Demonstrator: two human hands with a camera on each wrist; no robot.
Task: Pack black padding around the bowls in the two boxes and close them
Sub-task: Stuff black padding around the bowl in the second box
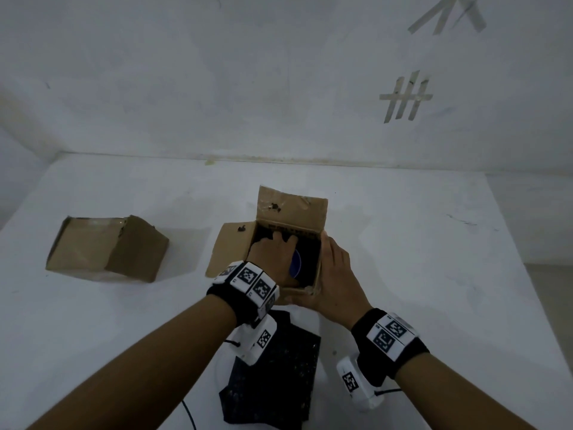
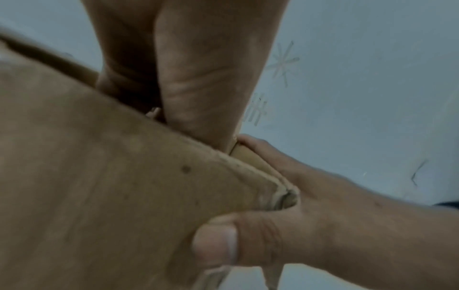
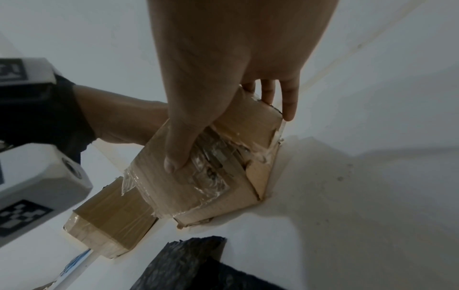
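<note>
An open cardboard box [image 1: 316,283] stands mid-table with its far and left flaps raised. Inside it show a blue bowl [image 1: 296,262] and dark padding. My left hand [image 1: 273,252] reaches down into the box, fingers spread against the padding at the far side; in the left wrist view only the palm [image 2: 198,78] and a box flap [image 2: 99,176] show. My right hand [image 1: 335,274] grips the box's near right corner from outside, thumb [image 3: 178,153] on the taped face [image 3: 218,186] and fingers round the far edge. Spare black padding sheets [image 1: 273,377] lie near me.
A second cardboard box [image 1: 105,246] sits at the left of the white table [image 1: 418,259], its flaps folded over. A wall with tape marks [image 1: 406,97] runs behind the table. A thin cable [image 1: 189,414] trails by the near edge.
</note>
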